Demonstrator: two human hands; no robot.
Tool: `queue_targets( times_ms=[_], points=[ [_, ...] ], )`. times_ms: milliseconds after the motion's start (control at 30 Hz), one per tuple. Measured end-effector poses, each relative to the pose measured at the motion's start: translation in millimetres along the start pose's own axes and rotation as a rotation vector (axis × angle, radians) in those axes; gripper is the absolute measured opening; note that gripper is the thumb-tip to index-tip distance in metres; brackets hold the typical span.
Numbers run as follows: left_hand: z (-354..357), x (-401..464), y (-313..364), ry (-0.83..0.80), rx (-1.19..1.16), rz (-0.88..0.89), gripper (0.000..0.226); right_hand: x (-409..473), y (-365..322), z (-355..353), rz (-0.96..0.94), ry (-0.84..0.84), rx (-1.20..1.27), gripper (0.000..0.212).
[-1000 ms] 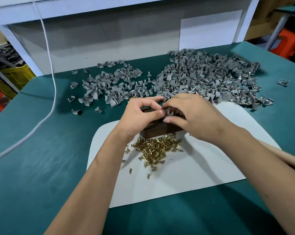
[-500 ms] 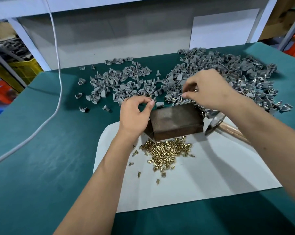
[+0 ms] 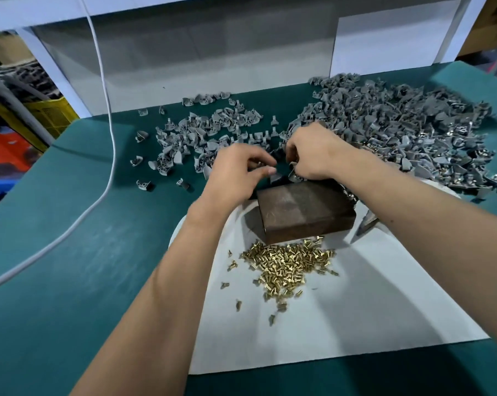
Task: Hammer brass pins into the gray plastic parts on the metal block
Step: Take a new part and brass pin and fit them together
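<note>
Both hands moved beyond the metal block (image 3: pixel 304 208), curled grips' contents blurred.

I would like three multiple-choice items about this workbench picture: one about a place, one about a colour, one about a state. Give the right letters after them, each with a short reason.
1. Where does the heap of brass pins lie?
A. on the white sheet, in front of the metal block
B. on top of the metal block
C. among the gray parts

2. What colour is the table cover?
A. red
B. teal green
C. yellow

3. What is on the top face of the metal block?
A. a row of pins
B. a hammer
C. nothing

Key: 1 A, the pins lie on the white sheet on the near side of the block. 2 B, teal green shows all around the sheet. 3 C, the top face is bare.
</note>
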State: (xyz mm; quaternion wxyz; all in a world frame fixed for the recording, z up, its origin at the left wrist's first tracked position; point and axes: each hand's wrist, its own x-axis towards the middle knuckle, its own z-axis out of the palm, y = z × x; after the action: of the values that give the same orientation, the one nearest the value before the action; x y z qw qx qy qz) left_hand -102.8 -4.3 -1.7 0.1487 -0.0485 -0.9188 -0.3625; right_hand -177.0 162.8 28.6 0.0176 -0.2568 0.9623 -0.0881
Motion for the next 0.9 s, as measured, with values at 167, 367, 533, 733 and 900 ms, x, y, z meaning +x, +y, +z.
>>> queue_targets(
  times_ms=[167,367,533,733,900],
  points=[
    [-0.9,33.3,16.2,-0.320,0.257,0.032,0.018,1.9,-1.4,0.9,0.043,0.015,-0.053,0.011],
    [-0.6,30.4,10.9,-0.288,0.301,0.123,0.013,0.0,10.9,-2.5,-0.010,-0.001,-0.070,0.007],
    [-3.8,14.9,1.4,-0.135,0.045,0.009,0.011,-6.7,19.4,-6.1,-0.001,0.017,-0.124,0.015],
    [-1.4,-6.9,-3.4,0.067,-0.595,-0.241,0.017,-13.7,19.8,-10.8,0.018,0.054,-0.070,0.012],
    [4.4,-16.1,-1.8,0.095,-0.832,-0.331,0.020,-14.1,1.6,-9.5,-0.155,-0.065,0.051,0.017]
  ],
)
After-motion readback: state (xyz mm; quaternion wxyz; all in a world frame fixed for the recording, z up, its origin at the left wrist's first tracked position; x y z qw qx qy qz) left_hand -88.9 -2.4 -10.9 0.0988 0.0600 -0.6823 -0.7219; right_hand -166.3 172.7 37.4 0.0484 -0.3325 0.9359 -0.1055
